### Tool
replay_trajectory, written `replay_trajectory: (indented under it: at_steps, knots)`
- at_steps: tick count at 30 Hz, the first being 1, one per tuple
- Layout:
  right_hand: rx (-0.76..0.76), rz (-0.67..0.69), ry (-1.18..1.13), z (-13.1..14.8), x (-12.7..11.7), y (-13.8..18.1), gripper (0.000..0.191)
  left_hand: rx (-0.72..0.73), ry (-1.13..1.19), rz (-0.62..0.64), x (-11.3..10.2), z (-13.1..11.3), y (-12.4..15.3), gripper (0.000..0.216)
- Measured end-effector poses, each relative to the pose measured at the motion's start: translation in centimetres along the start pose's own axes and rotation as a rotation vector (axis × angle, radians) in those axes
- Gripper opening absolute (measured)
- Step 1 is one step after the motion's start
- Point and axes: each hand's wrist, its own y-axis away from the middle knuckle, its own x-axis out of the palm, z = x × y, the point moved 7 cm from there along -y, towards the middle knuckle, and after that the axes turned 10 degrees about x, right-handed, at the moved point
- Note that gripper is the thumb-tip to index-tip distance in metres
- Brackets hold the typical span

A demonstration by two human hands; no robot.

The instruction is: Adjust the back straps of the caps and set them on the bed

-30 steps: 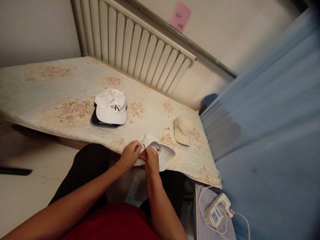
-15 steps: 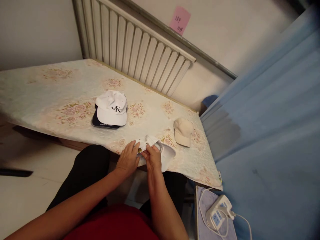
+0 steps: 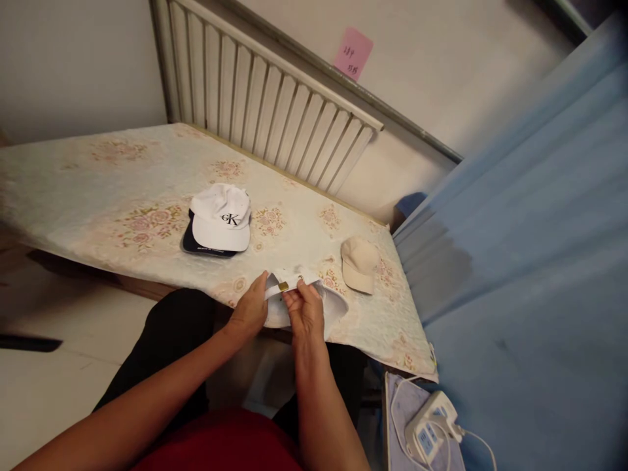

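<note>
A white cap [image 3: 331, 302] lies at the near edge of the flowered table [image 3: 98, 196], its back strap with a brass buckle [image 3: 283, 286] turned up toward me. My left hand [image 3: 250, 307] pinches the left end of that strap. My right hand [image 3: 307, 309] pinches the strap just right of the buckle, fingers closed on it. Both hands rest on the cap's rear opening.
A white cap with a black logo [image 3: 220, 216] lies stacked on a dark cap [image 3: 193, 243] mid-table. A beige cap [image 3: 360, 263] sits to the right. A radiator [image 3: 265, 91] runs behind, a blue curtain [image 3: 530, 248] on the right, a power strip [image 3: 428, 428] below.
The cap's strap has been turned so that the buckle shows. Both hands have shifted slightly up and to the right on it.
</note>
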Motion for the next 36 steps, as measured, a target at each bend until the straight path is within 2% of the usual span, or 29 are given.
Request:
replay_trajectory:
  at_steps: [6,9,14,18,21,25,30,33,36]
  knots:
    - [0.124,-0.049,-0.037,0.0,0.3,-0.3,0.018,0.036,0.027,0.033,0.2,-2.1,-0.8,0.056]
    - [0.140,-0.056,-0.029,0.4,0.8,-0.5,0.017,0.057,0.025,0.072,0.3,-2.9,-1.3,0.055]
    - [0.066,0.008,-0.035,3.0,2.8,-0.1,0.021,0.110,0.010,0.010,-0.8,-3.8,-2.9,0.056]
    - [-0.046,0.119,-0.058,6.2,5.1,1.3,0.020,0.200,-0.018,-0.083,-2.8,-5.3,-5.1,0.059]
    - [-0.096,0.156,-0.058,7.6,5.8,2.2,0.017,0.278,-0.059,-0.117,-4.3,-6.3,-6.4,0.059]
    - [-0.149,0.140,-0.121,8.0,4.8,2.6,0.018,0.289,-0.112,-0.112,-5.1,-5.6,-6.7,0.052]
    - [-0.160,0.108,-0.181,7.1,2.8,2.7,0.017,0.262,-0.091,-0.108,-4.6,-4.6,-6.0,0.050]
    - [-0.183,0.096,-0.198,7.2,2.4,3.1,0.019,0.278,-0.051,-0.122,-4.5,-5.4,-5.7,0.049]
    - [-0.159,0.099,-0.225,7.4,2.6,3.5,0.011,0.304,-0.012,-0.138,-4.6,-6.9,-5.4,0.048]
